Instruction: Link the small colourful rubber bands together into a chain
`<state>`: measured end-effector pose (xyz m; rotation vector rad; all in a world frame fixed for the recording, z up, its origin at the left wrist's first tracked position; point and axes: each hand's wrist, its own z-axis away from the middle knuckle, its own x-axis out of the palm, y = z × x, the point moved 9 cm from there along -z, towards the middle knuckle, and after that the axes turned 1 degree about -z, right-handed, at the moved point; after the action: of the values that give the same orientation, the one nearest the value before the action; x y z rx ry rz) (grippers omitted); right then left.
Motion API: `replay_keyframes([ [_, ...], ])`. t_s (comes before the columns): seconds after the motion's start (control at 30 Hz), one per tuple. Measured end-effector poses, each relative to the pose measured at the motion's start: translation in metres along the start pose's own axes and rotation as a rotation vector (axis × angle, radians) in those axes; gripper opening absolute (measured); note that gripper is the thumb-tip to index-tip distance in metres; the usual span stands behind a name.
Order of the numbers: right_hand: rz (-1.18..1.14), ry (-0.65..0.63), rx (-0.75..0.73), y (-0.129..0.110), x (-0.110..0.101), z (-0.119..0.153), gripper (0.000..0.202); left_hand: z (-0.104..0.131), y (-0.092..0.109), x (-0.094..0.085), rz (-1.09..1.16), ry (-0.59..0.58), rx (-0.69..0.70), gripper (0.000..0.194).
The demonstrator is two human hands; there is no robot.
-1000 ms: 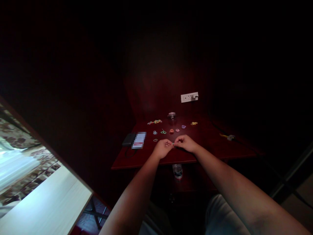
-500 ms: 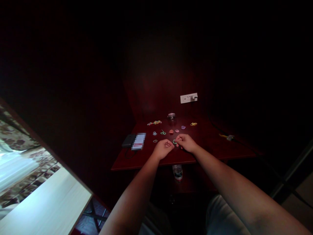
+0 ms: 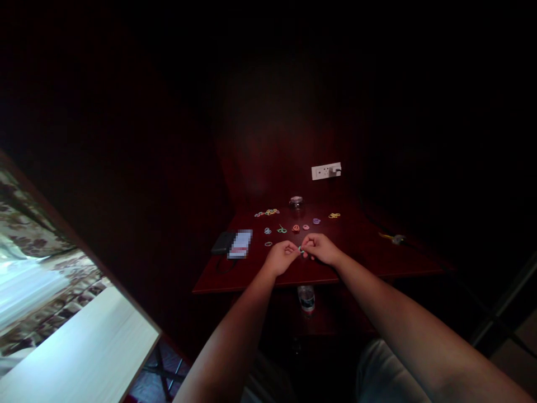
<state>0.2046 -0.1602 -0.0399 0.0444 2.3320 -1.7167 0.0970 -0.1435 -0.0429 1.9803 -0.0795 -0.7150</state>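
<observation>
Above the front part of the dark red table [image 3: 369, 254], my left hand [image 3: 283, 257] and my right hand [image 3: 320, 248] meet fingertip to fingertip. Both pinch a small green band [image 3: 301, 249] between them. Just behind the hands lie small heaps of bands: light blue [image 3: 267, 230], green [image 3: 282, 230], orange-red [image 3: 296, 228], pink [image 3: 306, 227] and purple [image 3: 316, 221]. A yellow heap [image 3: 334, 215] is further right. One single band [image 3: 268, 244] rests left of my left hand. Mixed-colour bands [image 3: 267, 212] lie at the back left.
A lidded clear jar [image 3: 296, 202] stands at the back. A phone [image 3: 240, 244] and a black case [image 3: 222, 243] lie on the left. On the right is a cable connector [image 3: 397, 239]. A bottle [image 3: 307, 299] stands below the table edge. A socket panel [image 3: 326, 171] is on the wall.
My left fingertips have closed in on the green band that my right hand was holding. The whole view has shifted slightly.
</observation>
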Motion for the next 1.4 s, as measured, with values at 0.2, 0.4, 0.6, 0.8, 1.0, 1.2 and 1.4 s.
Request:
replay_keyframes([
  [0.2, -0.013, 0.025, -0.008, -0.001, -0.002, 0.001, 0.017, 0.002, 0.003, -0.003, -0.05, 0.016, -0.012, 0.02],
  [0.4, -0.054, -0.008, 0.004, -0.002, 0.001, -0.002, 0.009, 0.002, 0.004, -0.005, -0.044, 0.046, 0.0, 0.014],
  [0.6, -0.047, -0.069, -0.01, -0.004, 0.007, -0.001, 0.015, 0.002, 0.007, -0.008, -0.032, 0.076, 0.003, 0.009],
  [0.8, 0.027, -0.037, -0.04, -0.005, 0.003, 0.0, 0.014, 0.002, 0.006, -0.008, -0.014, 0.071, 0.003, 0.009],
  [1.0, 0.06, -0.025, -0.061, -0.005, 0.001, 0.0, 0.019, 0.001, 0.003, -0.002, 0.061, 0.015, -0.006, 0.014],
  [1.2, 0.047, 0.03, -0.05, -0.002, -0.006, -0.001, 0.015, 0.001, 0.006, 0.001, 0.037, -0.019, -0.006, 0.016],
  [1.4, 0.056, 0.068, -0.05, -0.001, -0.009, -0.003, 0.013, 0.001, 0.004, 0.002, 0.07, -0.031, -0.039, 0.02],
])
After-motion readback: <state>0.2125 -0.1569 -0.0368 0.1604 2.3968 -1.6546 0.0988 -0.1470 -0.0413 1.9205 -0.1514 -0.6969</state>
